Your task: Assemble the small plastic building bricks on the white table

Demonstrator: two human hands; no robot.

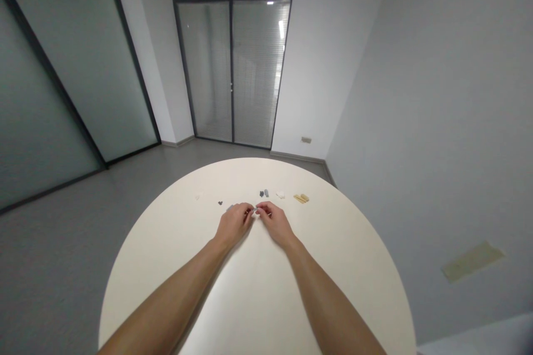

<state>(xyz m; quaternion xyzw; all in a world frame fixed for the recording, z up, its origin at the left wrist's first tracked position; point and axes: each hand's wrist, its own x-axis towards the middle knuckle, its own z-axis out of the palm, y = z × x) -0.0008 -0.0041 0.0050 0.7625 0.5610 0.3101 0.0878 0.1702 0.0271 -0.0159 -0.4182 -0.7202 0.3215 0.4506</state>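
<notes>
My left hand [236,224] and my right hand [275,223] meet fingertip to fingertip above the table. Both are closed in a pinch around a small light blue-grey piece [255,209], mostly covered by the fingers and too small to name. A grey piece [230,208] lies partly hidden behind my left hand. Just beyond the fingers are a small dark piece [261,194] and a grey piece [266,193]. White pieces [280,195] and tan, elongated pieces [301,198] lie past my right hand.
The round white table [166,266] carries everything. Left of my hands are a tiny dark piece [220,203] and a faint white piece [197,197]. Beyond the table stand a glass door with blinds [254,77], frosted panels [75,55] and a wall at right [449,122].
</notes>
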